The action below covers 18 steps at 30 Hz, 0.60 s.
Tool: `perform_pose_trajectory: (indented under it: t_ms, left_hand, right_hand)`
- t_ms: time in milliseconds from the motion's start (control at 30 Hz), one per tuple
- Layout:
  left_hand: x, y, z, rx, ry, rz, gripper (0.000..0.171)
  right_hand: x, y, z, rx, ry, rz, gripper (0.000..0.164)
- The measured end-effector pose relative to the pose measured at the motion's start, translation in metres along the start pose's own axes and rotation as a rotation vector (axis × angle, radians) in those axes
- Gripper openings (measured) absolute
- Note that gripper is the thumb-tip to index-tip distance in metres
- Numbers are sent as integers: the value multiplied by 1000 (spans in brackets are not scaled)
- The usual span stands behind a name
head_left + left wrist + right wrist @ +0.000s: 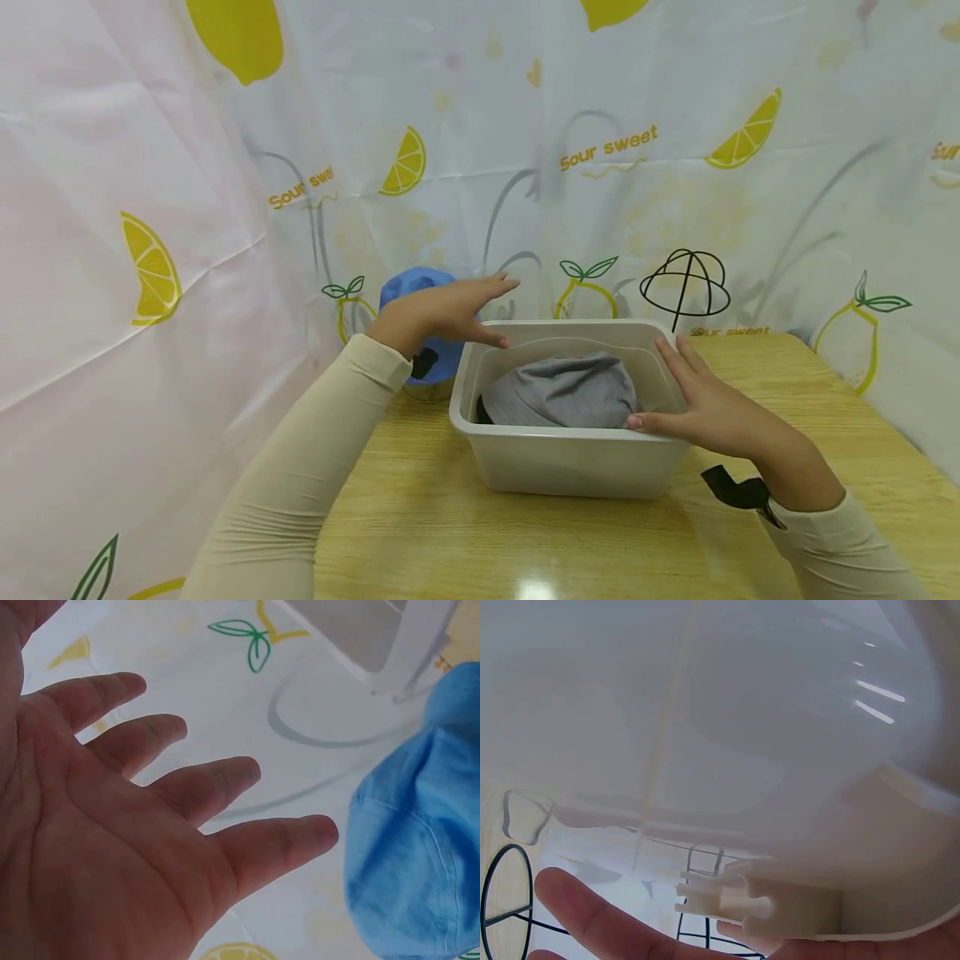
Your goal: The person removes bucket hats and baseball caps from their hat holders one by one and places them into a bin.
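A light grey plastic storage bin stands on the wooden table with a grey cap lying inside it. My right hand rests at the bin's right end, thumb on the front rim and straight fingers by the right rim. In the right wrist view its fingers lie along the rim under the pale bin wall. Holding nothing, my left hand hovers with spread fingers over the bin's left rim. Behind that hand is a blue hat, seen beside the left palm in the left wrist view.
The blue hat sits on a stand at the table's left back. A black wire hat stand rises behind the bin's right back corner. Lemon-print cloth hangs behind and at both sides of the wooden table.
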State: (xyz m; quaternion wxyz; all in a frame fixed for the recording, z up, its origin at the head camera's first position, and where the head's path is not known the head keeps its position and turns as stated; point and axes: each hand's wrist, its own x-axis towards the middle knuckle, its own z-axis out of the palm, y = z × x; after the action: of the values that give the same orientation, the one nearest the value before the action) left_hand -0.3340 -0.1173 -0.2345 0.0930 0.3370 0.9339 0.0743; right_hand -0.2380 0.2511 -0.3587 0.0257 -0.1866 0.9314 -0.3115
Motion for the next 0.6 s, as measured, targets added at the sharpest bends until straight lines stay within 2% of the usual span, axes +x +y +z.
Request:
perform_pose_trajectory:
  t_ms: [267, 600]
  left_hand:
    - [-4, -15, -4, -2, 31, -96, 98]
    - [-2, -35, -6, 20, 87, -136, 97]
  right_hand:
    - [-1, -1, 0, 6, 3, -5, 119]
    - [0, 1, 1, -3, 7, -6, 119]
